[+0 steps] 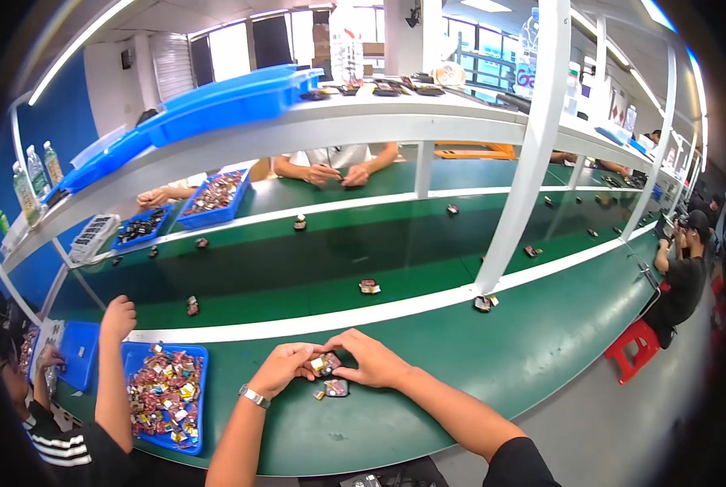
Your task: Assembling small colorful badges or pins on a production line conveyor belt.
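Both hands meet over the green worktable (pixel 428 349) and pinch one small electronic assembly (pixel 325 364), with reddish, yellow and black parts, between their fingertips. My left hand (pixel 283 370), with a metal watch on its wrist, grips it from the left. From the right, my right hand (pixel 377 362) has thumb and fingers closed round its edge. Just below lies a second, similar assembly (pixel 338 388) on the tabletop, with a small yellow piece beside it. Fine details of both are too small to make out.
A blue tray (pixel 204 390) heaped with similar parts stands at my left, beside a co-worker's raised arm (pixel 115 373). Ahead, a green conveyor belt (pixel 282 284) carries scattered assemblies. A white post (pixel 525 162) and shelf rise above it. Another assembly (pixel 484 303) sits near the post's foot.
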A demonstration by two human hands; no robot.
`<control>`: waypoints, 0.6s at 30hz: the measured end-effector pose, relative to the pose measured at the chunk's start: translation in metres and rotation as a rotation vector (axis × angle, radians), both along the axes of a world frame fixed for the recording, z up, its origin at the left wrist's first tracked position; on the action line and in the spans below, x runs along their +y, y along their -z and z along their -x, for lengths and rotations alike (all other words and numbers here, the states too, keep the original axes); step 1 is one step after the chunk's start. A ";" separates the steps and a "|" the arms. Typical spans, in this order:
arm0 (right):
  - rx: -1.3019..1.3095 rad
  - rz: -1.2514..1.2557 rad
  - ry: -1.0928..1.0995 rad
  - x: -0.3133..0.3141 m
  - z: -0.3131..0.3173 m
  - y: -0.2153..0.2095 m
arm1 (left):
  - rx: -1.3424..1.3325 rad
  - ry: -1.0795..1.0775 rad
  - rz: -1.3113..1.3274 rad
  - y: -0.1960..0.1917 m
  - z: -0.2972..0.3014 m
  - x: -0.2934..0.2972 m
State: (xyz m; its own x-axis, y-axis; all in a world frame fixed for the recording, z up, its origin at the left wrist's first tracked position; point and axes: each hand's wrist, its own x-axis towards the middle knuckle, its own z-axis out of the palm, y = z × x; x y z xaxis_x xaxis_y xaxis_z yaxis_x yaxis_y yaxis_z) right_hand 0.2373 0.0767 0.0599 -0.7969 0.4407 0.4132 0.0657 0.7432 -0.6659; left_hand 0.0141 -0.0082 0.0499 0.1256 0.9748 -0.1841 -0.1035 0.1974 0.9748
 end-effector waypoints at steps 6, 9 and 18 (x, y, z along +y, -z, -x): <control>-0.051 -0.020 -0.047 -0.003 0.002 -0.012 | -0.138 -0.030 0.052 -0.005 -0.014 -0.009; 0.104 -0.202 0.077 -0.001 -0.003 -0.003 | -0.143 -0.113 -0.002 -0.009 -0.023 -0.007; 0.160 -0.371 0.227 -0.015 0.025 -0.004 | -0.149 -0.200 -0.052 -0.001 -0.026 -0.017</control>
